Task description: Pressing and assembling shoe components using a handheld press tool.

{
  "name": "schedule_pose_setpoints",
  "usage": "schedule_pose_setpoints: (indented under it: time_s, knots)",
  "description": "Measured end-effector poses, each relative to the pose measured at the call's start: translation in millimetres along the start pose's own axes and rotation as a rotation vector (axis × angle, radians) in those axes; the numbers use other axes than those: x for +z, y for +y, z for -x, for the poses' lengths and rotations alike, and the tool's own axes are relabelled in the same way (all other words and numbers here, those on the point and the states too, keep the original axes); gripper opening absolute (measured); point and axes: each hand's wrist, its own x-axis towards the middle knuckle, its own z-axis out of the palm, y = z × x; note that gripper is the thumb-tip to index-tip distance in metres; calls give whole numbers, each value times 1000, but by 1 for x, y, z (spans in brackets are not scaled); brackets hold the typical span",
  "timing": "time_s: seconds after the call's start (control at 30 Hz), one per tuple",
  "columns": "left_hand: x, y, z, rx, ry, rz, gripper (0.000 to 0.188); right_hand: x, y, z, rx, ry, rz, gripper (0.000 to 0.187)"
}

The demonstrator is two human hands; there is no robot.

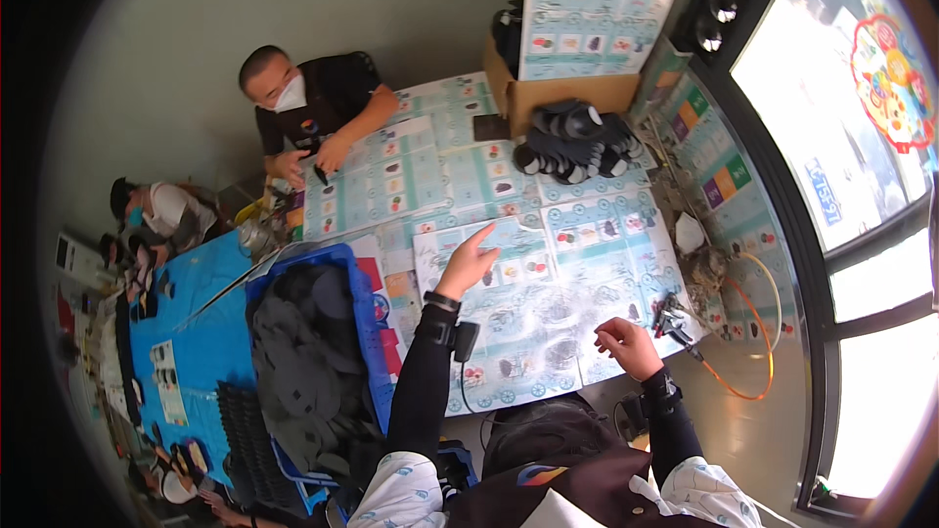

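Observation:
Over the middle of the table, my left hand [468,266] has its index finger stretched toward the far side and its thumb apart. It holds nothing. Closer to the table's right front, my right hand [629,346] has its fingers curled in loosely, and no object shows in them. A small spray gun [671,321] with an orange hose lies just right of that hand, apart from it. Both hands are above a tabletop [489,372] covered in printed sheets, whose front half carries grey-white smudges. Dark bands and a small black box are strapped at my left wrist.
A blue crate [378,342] full of dark grey pieces stands left. Stacked dark shoe-sole-like pieces [572,142] lie before a cardboard box [587,91]. Across the table, a masked co-worker [328,103] holds a small black piece [320,175]. An orange hose [761,372] loops beside the right edge.

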Motion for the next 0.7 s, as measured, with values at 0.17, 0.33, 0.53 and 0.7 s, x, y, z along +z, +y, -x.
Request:
schedule_pose_setpoints:
  time_s: [0.17,0.33,0.53,0.7]
  knots:
    - [73,15,-163,-46,-25,22,74,1,23,6,-7,-15,-53,17]
    - [153,74,-146,37,-857,507,30,-49,113,28,142,96,-208,16]
    - [109,195,114,547,-1652,451,31,-75,86,-29,97,-77,-381,14]
    - [111,202,134,247,-1428,446,32,-33,41,-168,32,-172,-346,21]
